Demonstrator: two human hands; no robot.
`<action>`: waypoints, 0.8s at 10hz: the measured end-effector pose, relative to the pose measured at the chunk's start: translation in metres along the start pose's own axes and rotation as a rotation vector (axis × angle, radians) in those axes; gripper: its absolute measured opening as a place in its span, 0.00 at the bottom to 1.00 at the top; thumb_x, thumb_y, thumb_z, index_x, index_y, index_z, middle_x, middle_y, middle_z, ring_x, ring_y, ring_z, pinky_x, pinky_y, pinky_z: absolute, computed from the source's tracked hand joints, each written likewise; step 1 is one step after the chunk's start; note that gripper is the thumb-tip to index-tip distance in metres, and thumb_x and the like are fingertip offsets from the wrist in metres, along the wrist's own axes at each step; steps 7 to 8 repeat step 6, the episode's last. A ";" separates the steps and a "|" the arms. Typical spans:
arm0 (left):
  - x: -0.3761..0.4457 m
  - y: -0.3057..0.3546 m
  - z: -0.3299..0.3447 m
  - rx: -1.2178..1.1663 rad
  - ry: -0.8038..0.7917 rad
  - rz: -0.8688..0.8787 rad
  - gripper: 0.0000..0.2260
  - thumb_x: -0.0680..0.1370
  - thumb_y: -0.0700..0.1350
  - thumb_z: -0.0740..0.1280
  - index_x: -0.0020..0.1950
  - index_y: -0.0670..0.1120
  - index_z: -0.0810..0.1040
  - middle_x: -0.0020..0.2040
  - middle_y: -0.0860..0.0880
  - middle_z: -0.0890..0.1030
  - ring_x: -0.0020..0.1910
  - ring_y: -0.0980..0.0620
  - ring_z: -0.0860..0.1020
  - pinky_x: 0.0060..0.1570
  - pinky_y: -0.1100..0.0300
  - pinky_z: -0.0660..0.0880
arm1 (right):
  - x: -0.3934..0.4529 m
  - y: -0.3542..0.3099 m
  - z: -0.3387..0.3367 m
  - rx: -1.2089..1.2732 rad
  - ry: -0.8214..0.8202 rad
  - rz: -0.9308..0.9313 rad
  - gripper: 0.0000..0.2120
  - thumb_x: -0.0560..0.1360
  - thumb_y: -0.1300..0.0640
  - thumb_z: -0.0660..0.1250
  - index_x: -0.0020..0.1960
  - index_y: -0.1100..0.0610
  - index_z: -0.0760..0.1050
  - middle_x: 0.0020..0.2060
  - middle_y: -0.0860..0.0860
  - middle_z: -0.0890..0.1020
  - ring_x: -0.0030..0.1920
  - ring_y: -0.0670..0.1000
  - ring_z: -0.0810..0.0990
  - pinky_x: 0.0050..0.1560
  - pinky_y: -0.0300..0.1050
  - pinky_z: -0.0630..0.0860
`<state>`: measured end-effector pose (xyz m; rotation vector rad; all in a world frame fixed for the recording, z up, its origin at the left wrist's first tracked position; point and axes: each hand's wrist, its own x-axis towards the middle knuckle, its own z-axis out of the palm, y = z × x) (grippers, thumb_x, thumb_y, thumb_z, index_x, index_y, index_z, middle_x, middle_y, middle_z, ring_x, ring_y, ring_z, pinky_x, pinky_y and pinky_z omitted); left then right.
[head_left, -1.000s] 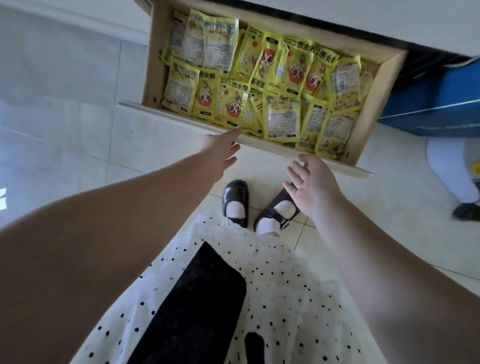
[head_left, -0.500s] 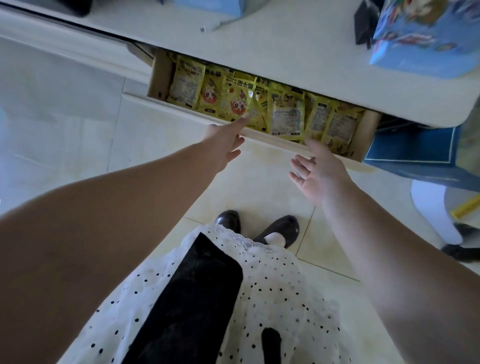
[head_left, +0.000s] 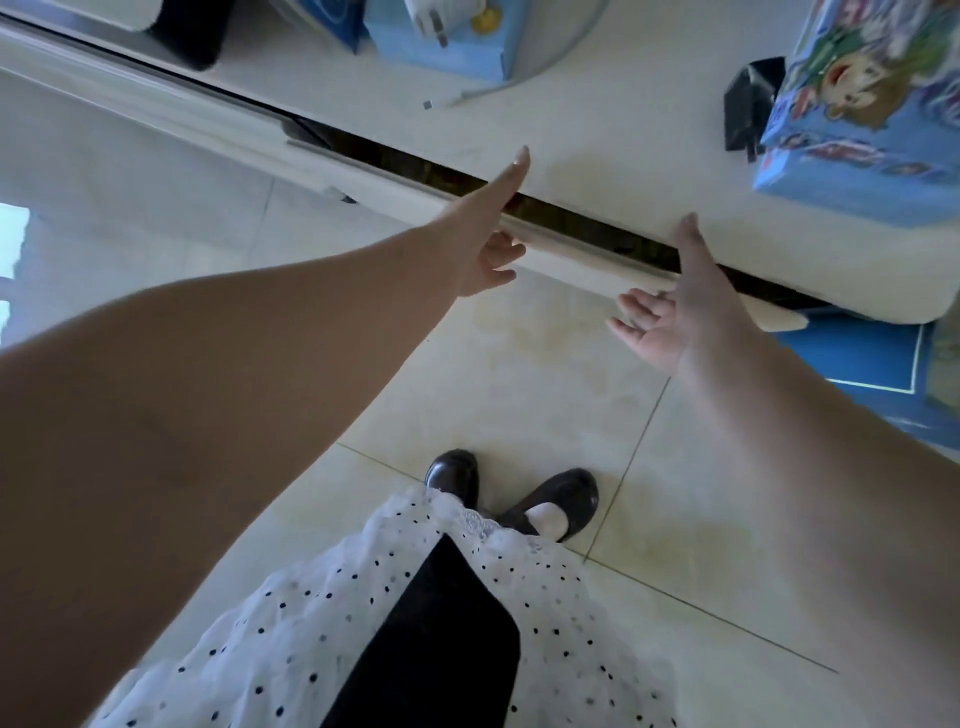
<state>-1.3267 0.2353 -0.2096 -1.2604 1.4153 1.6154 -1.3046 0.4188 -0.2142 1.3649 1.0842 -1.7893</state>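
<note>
Drawer front (head_left: 587, 249), pale, leaves only a dark slit under the white tabletop (head_left: 597, 130). My left hand (head_left: 485, 254) and right hand (head_left: 670, 317) press it with fingers spread, and a blue box (head_left: 857, 166) stands above.

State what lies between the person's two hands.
Head view: between left hand and right hand runs the pale drawer front, a dark gap above, bare floor below.

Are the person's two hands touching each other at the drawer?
Apart. The head view shows floor tile and drawer front between the left hand and the right hand.
</note>
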 end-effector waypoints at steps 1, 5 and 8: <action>0.002 0.009 0.010 0.004 0.043 0.049 0.34 0.70 0.65 0.67 0.69 0.48 0.67 0.64 0.45 0.73 0.53 0.49 0.79 0.64 0.49 0.71 | 0.009 -0.005 -0.003 -0.072 0.030 -0.038 0.43 0.71 0.34 0.65 0.75 0.57 0.57 0.70 0.57 0.70 0.67 0.53 0.73 0.57 0.52 0.72; 0.005 0.001 0.016 -0.096 0.100 0.068 0.22 0.70 0.62 0.70 0.55 0.49 0.75 0.58 0.48 0.78 0.53 0.51 0.80 0.58 0.51 0.76 | 0.003 -0.001 -0.011 -0.287 0.026 -0.130 0.30 0.76 0.36 0.57 0.66 0.59 0.69 0.68 0.55 0.73 0.68 0.54 0.73 0.62 0.52 0.71; -0.005 -0.014 0.013 -0.069 0.093 0.111 0.25 0.73 0.58 0.69 0.65 0.48 0.72 0.61 0.50 0.77 0.56 0.53 0.79 0.60 0.52 0.74 | -0.005 0.006 -0.005 -0.489 0.138 -0.163 0.26 0.75 0.35 0.57 0.51 0.58 0.75 0.63 0.57 0.77 0.64 0.57 0.76 0.66 0.58 0.70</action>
